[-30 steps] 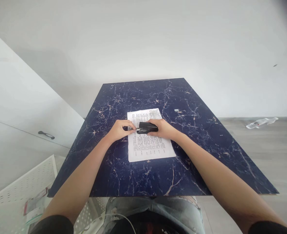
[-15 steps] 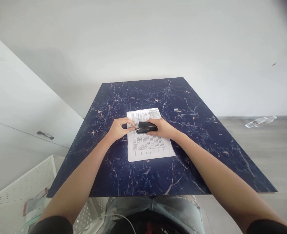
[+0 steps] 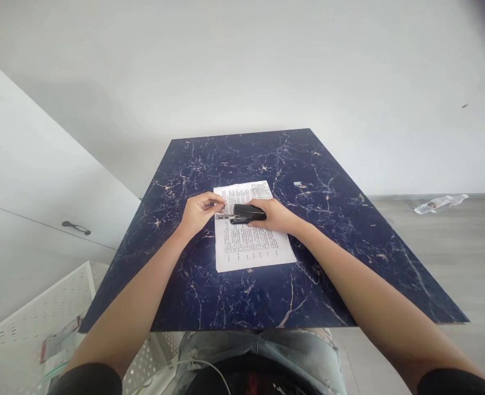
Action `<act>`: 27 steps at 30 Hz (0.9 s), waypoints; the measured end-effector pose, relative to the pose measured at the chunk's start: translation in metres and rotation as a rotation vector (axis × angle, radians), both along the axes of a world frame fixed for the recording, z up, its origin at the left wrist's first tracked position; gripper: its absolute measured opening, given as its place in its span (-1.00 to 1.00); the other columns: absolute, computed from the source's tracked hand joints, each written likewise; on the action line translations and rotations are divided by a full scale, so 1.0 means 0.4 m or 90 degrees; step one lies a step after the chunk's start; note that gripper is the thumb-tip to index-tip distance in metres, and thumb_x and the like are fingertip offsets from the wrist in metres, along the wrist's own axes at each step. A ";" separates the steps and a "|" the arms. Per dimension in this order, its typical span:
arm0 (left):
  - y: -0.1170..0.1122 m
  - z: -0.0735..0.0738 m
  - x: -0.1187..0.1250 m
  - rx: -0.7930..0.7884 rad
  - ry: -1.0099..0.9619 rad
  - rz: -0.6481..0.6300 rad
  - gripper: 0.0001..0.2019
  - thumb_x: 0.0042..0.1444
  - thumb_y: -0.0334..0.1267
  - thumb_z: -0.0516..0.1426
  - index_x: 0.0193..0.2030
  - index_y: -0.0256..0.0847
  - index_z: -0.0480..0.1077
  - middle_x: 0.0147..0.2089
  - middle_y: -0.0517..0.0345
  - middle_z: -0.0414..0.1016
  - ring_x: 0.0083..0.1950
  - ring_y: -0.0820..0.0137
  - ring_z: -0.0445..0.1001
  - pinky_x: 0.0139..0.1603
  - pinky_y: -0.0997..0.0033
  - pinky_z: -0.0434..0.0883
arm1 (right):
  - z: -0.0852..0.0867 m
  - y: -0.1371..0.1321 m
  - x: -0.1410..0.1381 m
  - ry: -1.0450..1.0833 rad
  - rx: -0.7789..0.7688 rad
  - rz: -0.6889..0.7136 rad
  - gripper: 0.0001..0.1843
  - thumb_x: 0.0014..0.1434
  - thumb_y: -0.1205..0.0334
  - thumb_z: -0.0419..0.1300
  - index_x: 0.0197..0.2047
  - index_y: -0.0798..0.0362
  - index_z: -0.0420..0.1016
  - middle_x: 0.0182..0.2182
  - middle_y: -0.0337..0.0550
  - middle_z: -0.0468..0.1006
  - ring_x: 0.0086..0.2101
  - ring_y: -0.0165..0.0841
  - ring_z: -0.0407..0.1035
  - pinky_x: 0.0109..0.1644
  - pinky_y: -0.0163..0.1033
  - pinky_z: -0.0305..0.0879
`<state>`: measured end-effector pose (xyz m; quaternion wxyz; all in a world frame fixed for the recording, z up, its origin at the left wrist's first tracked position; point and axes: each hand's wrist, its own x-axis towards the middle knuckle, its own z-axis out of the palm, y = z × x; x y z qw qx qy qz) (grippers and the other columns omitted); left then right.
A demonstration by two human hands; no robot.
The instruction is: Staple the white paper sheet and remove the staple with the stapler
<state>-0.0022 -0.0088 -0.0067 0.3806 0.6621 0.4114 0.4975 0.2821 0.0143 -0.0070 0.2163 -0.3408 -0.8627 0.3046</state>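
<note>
A printed sheet of paper (image 3: 251, 244) lies on the dark blue marbled table (image 3: 234, 296). A black stapler (image 3: 246, 212) rests on the sheet's upper part, and my right hand (image 3: 276, 216) is wrapped round its rear end. A thin silver metal part (image 3: 221, 217) sticks out of the stapler's front toward the left. My left hand (image 3: 199, 211) hovers just above that metal part, thumb and fingers pinched together. What the pinch holds is too small to make out.
A small silvery piece (image 3: 298, 184) lies on the table behind my right hand. A white cabinet with a dark handle (image 3: 76, 227) stands at the left, a white perforated rack (image 3: 24, 334) below it. A plastic bottle (image 3: 440, 204) lies on the floor at the right.
My left hand has lifted slightly from the stapler's front, its fingers now pinched above it. The silver part now shows sticking out of the stapler. My right hand has stayed on the stapler.
</note>
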 end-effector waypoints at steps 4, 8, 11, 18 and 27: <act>0.014 -0.011 -0.004 -0.045 -0.055 0.048 -0.69 0.11 -0.06 0.41 -0.11 -0.21 0.63 -0.13 0.00 0.67 -0.08 0.22 0.68 -0.04 0.14 0.69 | -0.004 0.002 0.000 0.004 0.004 0.002 -0.65 0.17 0.14 0.40 0.02 -0.09 0.53 -0.17 -0.22 0.67 -0.17 -0.24 0.53 -0.08 -0.14 0.37; 0.029 -0.024 -0.019 -0.129 -0.146 0.080 -0.56 0.06 -0.03 0.44 0.02 -0.21 0.61 0.02 -0.05 0.69 0.01 0.18 0.69 0.18 0.01 0.63 | -0.002 0.001 0.001 0.002 0.002 0.003 -0.65 0.18 0.14 0.40 0.03 -0.09 0.53 -0.16 -0.21 0.67 -0.17 -0.24 0.54 -0.08 -0.13 0.37; 0.036 -0.032 -0.029 -0.175 -0.174 0.110 -0.49 0.02 -0.01 0.47 0.05 -0.24 0.61 -0.02 -0.11 0.71 -0.04 0.17 0.71 0.23 -0.05 0.60 | 0.001 -0.001 0.002 0.000 -0.008 0.003 -0.65 0.19 0.13 0.39 0.03 -0.09 0.52 -0.14 -0.20 0.67 -0.16 -0.23 0.54 -0.07 -0.12 0.38; 0.035 -0.033 -0.032 -0.125 -0.118 0.133 -0.51 0.00 0.02 0.47 -0.01 -0.24 0.60 -0.16 -0.03 0.70 -0.12 0.20 0.71 0.01 0.05 0.69 | 0.003 -0.003 0.002 -0.007 -0.014 0.000 -0.65 0.19 0.13 0.39 0.04 -0.10 0.52 -0.13 -0.18 0.68 -0.15 -0.21 0.54 -0.06 -0.11 0.39; 0.005 0.001 -0.010 -0.056 0.018 -0.024 -0.68 0.03 -0.11 0.46 -0.15 -0.21 0.61 -0.16 -0.04 0.72 -0.11 0.19 0.72 0.09 0.04 0.66 | -0.001 0.000 0.001 -0.002 0.001 0.008 -0.65 0.20 0.12 0.39 0.04 -0.09 0.53 -0.14 -0.18 0.68 -0.16 -0.21 0.54 -0.05 -0.11 0.38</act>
